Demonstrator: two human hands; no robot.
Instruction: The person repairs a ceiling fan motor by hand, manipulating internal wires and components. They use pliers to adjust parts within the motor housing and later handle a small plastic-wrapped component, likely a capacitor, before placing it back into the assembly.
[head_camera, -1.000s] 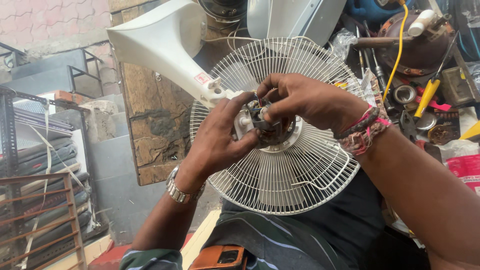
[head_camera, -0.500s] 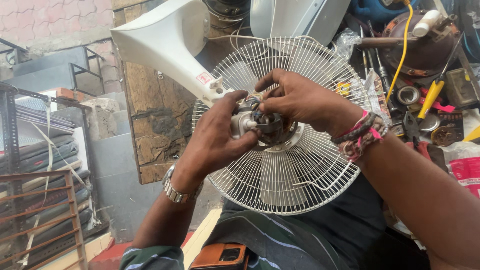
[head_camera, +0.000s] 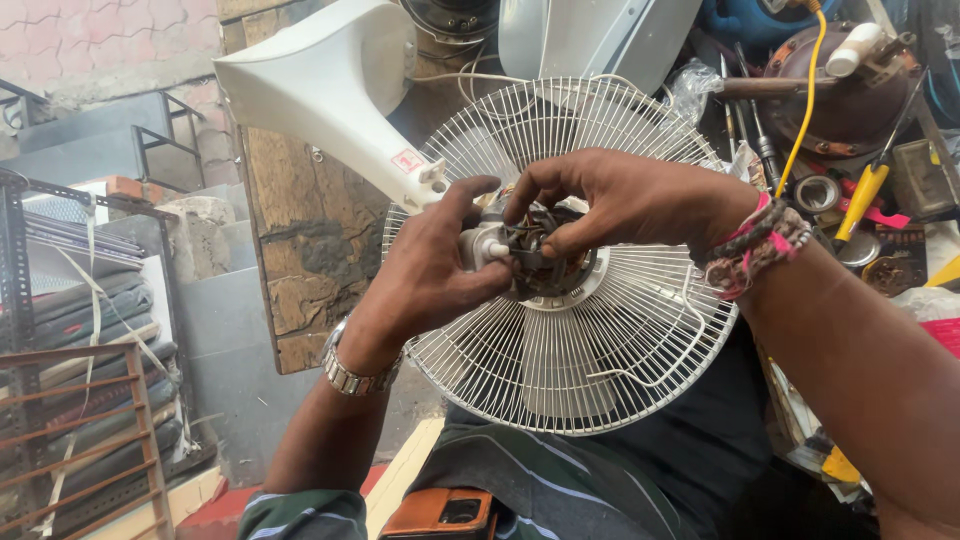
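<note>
Item: white wire fan guard (head_camera: 560, 370), round, lying across our lap with its hub turned up toward us, so the centre sits within easy reach of both hands.

Item: fan motor (head_camera: 545, 262), dark, with windings showing, seated at the middle of the guard. A short white shaft stub (head_camera: 490, 247) projects from it to the left.

Item: our left hand (head_camera: 430, 270), wrist wearing a metal watch (head_camera: 352, 372). It is curled closed around the left side of the motor, thumb up beside the shaft stub; we judge this grip is there to steady the hub while the other hand works.

Item: our right hand (head_camera: 620, 200), wrist wearing braided pink and dark bands (head_camera: 758, 245). It reaches in from above, fingertips pinched together on the top of the motor. Whether a small part is held between them we cannot tell; the fingers hide it.

Item: white fan neck and stand housing (head_camera: 320, 100), running up and left from the hub, resting clear of our hands.

Item: cluttered surface (head_camera: 930, 240) to the right, carrying a yellow-handled screwdriver (head_camera: 862, 195), a brown domed motor casing (head_camera: 850, 90), a yellow cable (head_camera: 805, 100) and metal rings (head_camera: 817, 193), all near at hand.

Item: metal rack (head_camera: 70, 330) of stacked flat stock, lower left, well apart.
</note>
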